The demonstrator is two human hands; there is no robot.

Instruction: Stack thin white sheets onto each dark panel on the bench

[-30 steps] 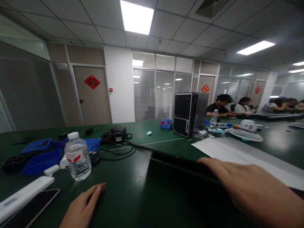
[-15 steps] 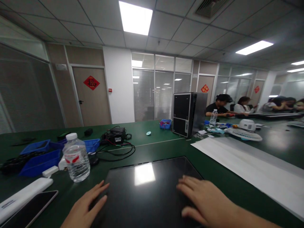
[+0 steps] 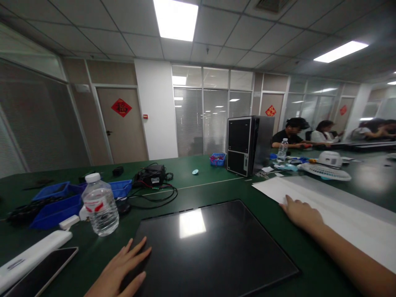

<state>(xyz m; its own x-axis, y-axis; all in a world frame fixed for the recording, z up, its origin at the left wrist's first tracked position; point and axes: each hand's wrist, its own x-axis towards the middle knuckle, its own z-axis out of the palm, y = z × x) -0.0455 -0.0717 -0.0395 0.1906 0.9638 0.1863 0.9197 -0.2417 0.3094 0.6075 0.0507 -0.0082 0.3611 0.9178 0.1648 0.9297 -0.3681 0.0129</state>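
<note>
A glossy black rectangular flat panel (image 3: 222, 251) is seen laid on a dark green bench (image 3: 198, 192). The 2 hands are held well apart: the left hand (image 3: 119, 266), fingers spread, is placed at the panel's left edge; the right hand (image 3: 301, 212) is set over a long white flat sheet (image 3: 346, 218) right of the panel, its grip impossible to tell.

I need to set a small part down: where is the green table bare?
Bare green table shows between the black panel and the computer tower, and in a strip between panel and white sheet, partly hidden by the right hand. The left is crowded: bottle, blue trays, phone and long white object near the left hand.
</note>
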